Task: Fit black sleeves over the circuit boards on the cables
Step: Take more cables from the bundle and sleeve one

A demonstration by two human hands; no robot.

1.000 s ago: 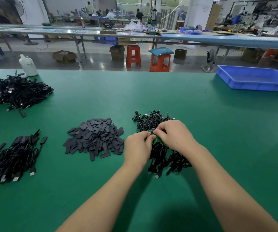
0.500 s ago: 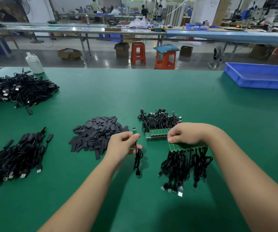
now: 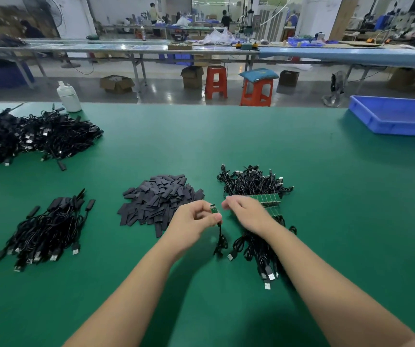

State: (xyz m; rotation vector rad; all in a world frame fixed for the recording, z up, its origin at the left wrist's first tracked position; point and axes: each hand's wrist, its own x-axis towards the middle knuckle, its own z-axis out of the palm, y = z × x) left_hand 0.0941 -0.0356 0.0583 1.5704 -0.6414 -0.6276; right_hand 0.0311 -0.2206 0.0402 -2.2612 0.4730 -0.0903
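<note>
While a single small green circuit board (image 3: 213, 209) is pinched upright between the thumb and curled fingers of the left hand (image 3: 193, 220), its thin black cable (image 3: 220, 240) is left hanging down to the bench (image 3: 326, 196). No sleeve has been put on this board yet. Just beside it, the right hand (image 3: 245, 213) is blurred; its fingers appear loosely curled and nothing is seen in them, though this cannot be told for certain.

Behind and under the right hand, strips of joined green boards (image 3: 267, 198) are seen with their black cables bunched (image 3: 251, 181) toward the middle of the bench and trailing toward the near edge; these are judged still to be done. Just left of the left hand lies the heap of flat black sleeves (image 3: 157, 199), from which one is probably to be taken next.

Toward the near left part of the bench a bundle of cables already sleeved (image 3: 49, 229) is laid, and a larger black pile (image 3: 31, 136) lies at the far left. By these piles the work is judged well begun but far from finished.
</note>
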